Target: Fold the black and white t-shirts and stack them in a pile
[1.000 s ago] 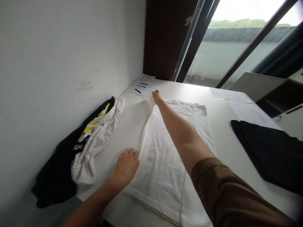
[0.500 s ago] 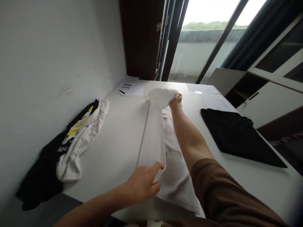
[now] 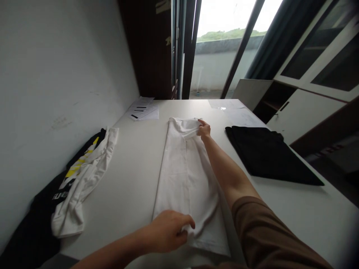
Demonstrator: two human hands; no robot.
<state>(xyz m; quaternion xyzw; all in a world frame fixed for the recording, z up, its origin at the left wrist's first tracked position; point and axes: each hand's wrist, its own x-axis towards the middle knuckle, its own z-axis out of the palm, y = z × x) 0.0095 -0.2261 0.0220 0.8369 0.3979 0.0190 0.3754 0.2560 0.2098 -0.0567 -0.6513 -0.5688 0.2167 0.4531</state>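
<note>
A white T-shirt (image 3: 179, 175) lies lengthwise down the middle of the table, with a long strip of its left side folded over. At its near end my left hand (image 3: 168, 231) is closed, thumb and forefinger pinching the edge of the folded strip. My right hand (image 3: 204, 129) reaches to the far end and is closed on the cloth at the far right corner. The fabric there is bunched in small creases, and the part below it lies mostly flat. My right forearm passes over the shirt's right side.
The white table (image 3: 131, 168) runs toward a glass door. Folded black cloth (image 3: 269, 153) lies on the right. Along the left wall sit a rumpled white garment (image 3: 86, 183) and a black garment with yellow print (image 3: 36, 220). Papers (image 3: 144, 110) lie at the far left, more sheets (image 3: 235, 112) far right.
The far end of the shirt, raised and folded over before, has come down flatter and nearer. My right hand has moved slightly toward me; my left hand still holds the near edge. The view has shifted right.
</note>
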